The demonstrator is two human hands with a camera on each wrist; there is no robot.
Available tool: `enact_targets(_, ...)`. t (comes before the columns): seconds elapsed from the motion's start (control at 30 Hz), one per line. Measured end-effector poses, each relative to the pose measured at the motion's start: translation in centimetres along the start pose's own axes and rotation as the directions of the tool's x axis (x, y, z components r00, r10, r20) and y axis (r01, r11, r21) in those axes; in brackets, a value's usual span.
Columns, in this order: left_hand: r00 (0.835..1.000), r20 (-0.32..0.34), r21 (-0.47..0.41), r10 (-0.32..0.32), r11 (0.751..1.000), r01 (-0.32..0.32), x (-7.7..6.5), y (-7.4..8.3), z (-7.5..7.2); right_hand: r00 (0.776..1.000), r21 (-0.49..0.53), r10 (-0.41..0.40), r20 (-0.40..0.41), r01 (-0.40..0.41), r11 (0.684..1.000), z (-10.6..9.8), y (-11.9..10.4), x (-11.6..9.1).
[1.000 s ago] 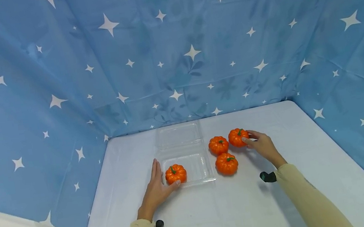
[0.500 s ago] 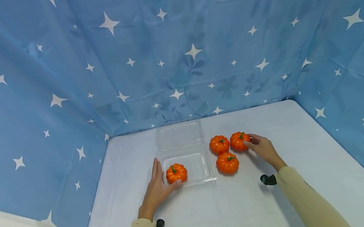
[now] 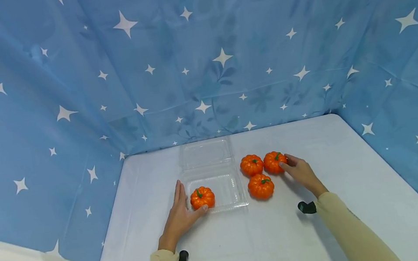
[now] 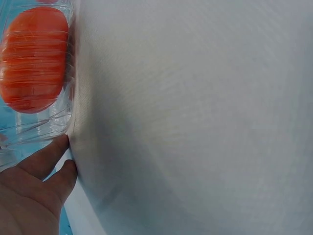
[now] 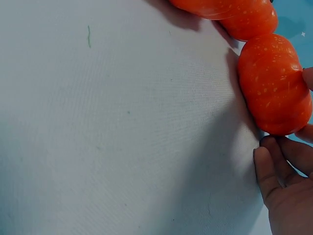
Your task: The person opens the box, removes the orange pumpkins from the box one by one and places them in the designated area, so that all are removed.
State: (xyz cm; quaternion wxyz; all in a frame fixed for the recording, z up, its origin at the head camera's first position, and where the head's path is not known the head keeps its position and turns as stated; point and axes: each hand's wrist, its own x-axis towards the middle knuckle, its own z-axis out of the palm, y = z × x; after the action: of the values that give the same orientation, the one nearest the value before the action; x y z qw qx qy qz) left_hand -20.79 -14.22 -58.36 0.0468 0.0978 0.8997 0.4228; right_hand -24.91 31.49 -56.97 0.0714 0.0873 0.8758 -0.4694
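A small orange pumpkin with a green stem sits in the left part of a clear plastic clamshell container, whose lid lies open at the back. My left hand steadies the container at its left front corner, fingers straight along the side and thumb at the front edge. In the left wrist view, fingertips touch the table by the container's wall. My right hand holds the rightmost pumpkin between thumb and fingers, low on the table. Beside it stand two more pumpkins, one behind and one in front.
The white table ends at a blue star-patterned curtain behind and on both sides. Dark wrist-camera mounts stick out beneath each cuff, the left one and the right one.
My right hand has lowered its pumpkin slightly toward the table, level with the pumpkin beside it. My left hand and the container have stayed in place.
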Motion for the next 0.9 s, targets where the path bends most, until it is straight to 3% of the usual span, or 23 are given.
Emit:
enact_targets(0.3,1.000,0.000,-0.014,0.006,1.000,-0.006,-0.1,0.1,-0.1,1.000,-0.003,-0.019,-0.009,0.019,1.000,0.1,-0.3,-0.1)
enact_targets(0.6,1.000,0.000,-0.014,0.012,1.000,-0.012,0.0,0.0,0.0,1.000,0.124,0.023,-0.014,-0.021,0.992,-0.4,-2.1,-0.8)
enact_targets(0.9,1.000,-0.009,-0.010,0.012,1.000,-0.012,0.1,0.0,0.1,0.999,0.129,-0.031,-0.042,0.036,0.991,-0.7,-4.1,-0.7)
